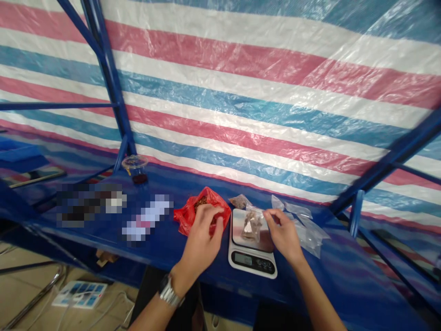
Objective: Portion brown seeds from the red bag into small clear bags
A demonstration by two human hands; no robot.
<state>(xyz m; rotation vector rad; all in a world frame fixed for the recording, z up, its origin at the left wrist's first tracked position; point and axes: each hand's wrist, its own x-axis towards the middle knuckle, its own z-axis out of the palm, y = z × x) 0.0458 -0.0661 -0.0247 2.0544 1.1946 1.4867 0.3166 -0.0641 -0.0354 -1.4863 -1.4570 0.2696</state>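
Observation:
My left hand (203,234) is over a red plastic bag (186,216) holding small brown pieces. Its fingers are bent, with a gap between thumb and fingertips and nothing visible in them. My right hand (284,234) pinches the top edge of a small clear plastic bag (251,226) with brown contents. That bag rests on the metal plate of a white digital kitchen scale (253,271), whose display seems to read about 100, though small and blurred. Behind the scale lies another filled clear bag (240,201). Several flat clear bags (310,234) lie right of my right hand.
Everything stands on a blue table (155,257) with blue metal frame posts (115,92). A lidded plastic cup (136,170) with dark liquid is at the back left. Two blurred-out items lie at left. A striped plastic sheet (241,105) hangs behind. A power strip (81,294) and cables are on the floor.

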